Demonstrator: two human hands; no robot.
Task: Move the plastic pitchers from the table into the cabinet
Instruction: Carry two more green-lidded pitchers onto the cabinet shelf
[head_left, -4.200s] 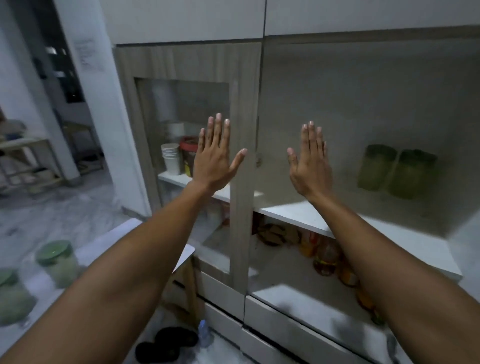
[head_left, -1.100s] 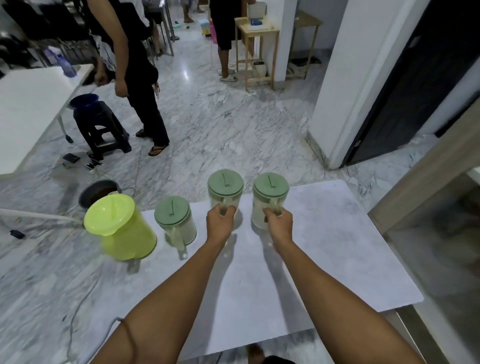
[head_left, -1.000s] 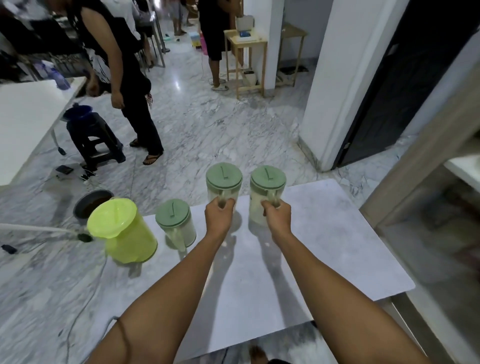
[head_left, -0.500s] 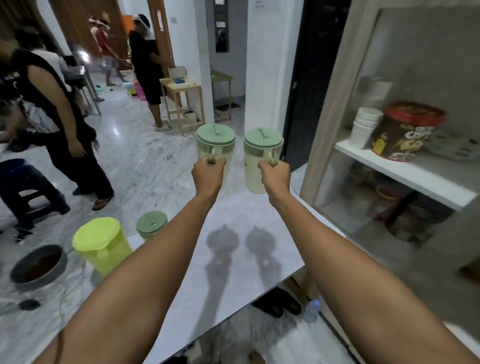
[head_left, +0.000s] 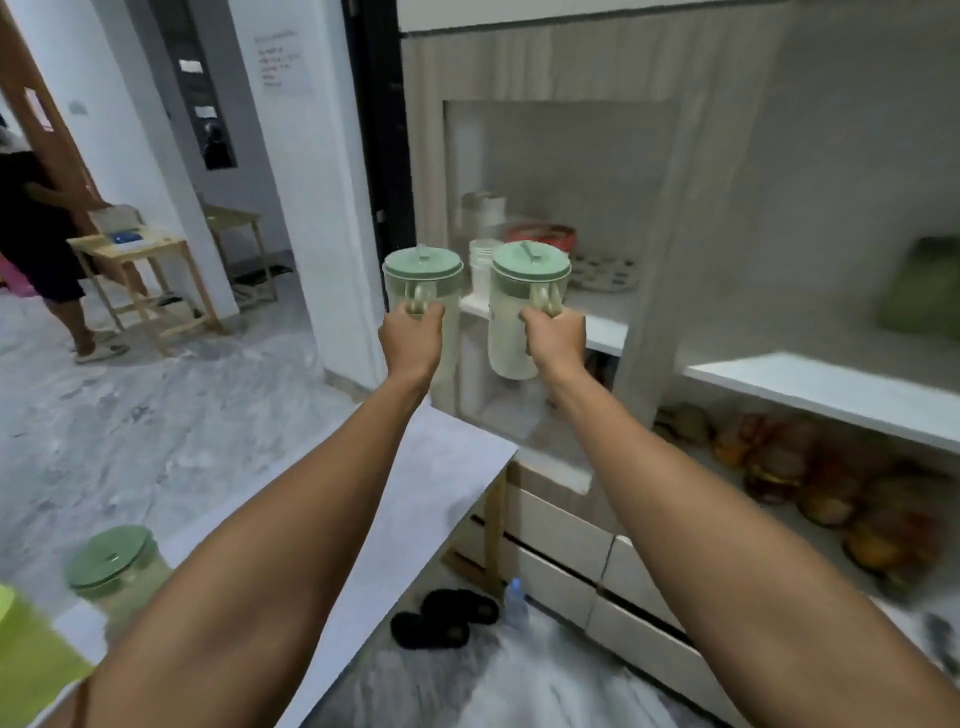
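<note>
My left hand (head_left: 413, 338) grips the handle of a clear plastic pitcher with a green lid (head_left: 423, 275), held in the air. My right hand (head_left: 556, 340) grips the handle of a second, matching pitcher (head_left: 524, 291). Both hang in front of the cabinet's glass-fronted left section (head_left: 550, 156). A third green-lidded pitcher (head_left: 111, 564) stands on the white table (head_left: 431, 467) at the lower left, beside a lime-green pitcher (head_left: 26, 660) cut off by the frame edge. A blurred green pitcher (head_left: 919, 286) sits on the open cabinet shelf (head_left: 810, 384) at the right.
Behind the glass stand stacked white cups (head_left: 483, 260), a red-lidded tub (head_left: 543, 236) and a tray. The lower shelf holds jars and bottles (head_left: 831, 493). Black slippers (head_left: 441, 618) and a small bottle (head_left: 514, 597) lie on the floor. A person (head_left: 41, 244) stands by a wooden stand at the left.
I have lifted both pitchers off the table and turned right with them; they now hang in front of the cabinet instead of over the table.
</note>
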